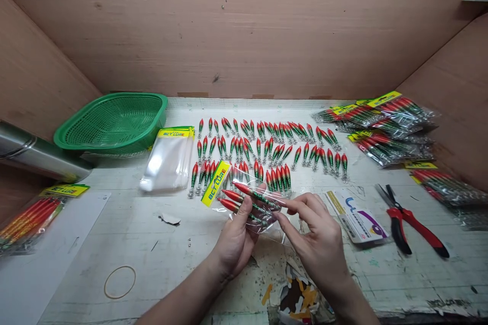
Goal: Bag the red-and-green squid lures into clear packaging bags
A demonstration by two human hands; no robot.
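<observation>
- Bag point(244, 198), clear plastic with a yellow header card point(215, 183), held above the work table point(160, 259), just in front of the rows of loose lures point(267, 147); several red-and-green lures show inside it.
- Left hand point(233, 244) closed on the bag from below, thumb pressed on top, fingers under the plastic.
- Right hand point(318, 236) pinches the bag's open end between thumb and forefinger, at the tails of the lures inside.
- Loose lures lie in three rows just beyond the bag, red heads toward the far wall.
- Stack of empty bags point(170, 160) left of the bag, flat on the table.
- Green basket point(112, 122) further left of the bag, behind the empty stack.
- Filled packs point(385, 129) piled to the right of the bag, near the far right corner.
- Red-handled pliers point(409, 221) right of the bag, past a printed card point(356, 218).
- Rubber band point(120, 282) lies left of the bag, nearer the table's front edge.
</observation>
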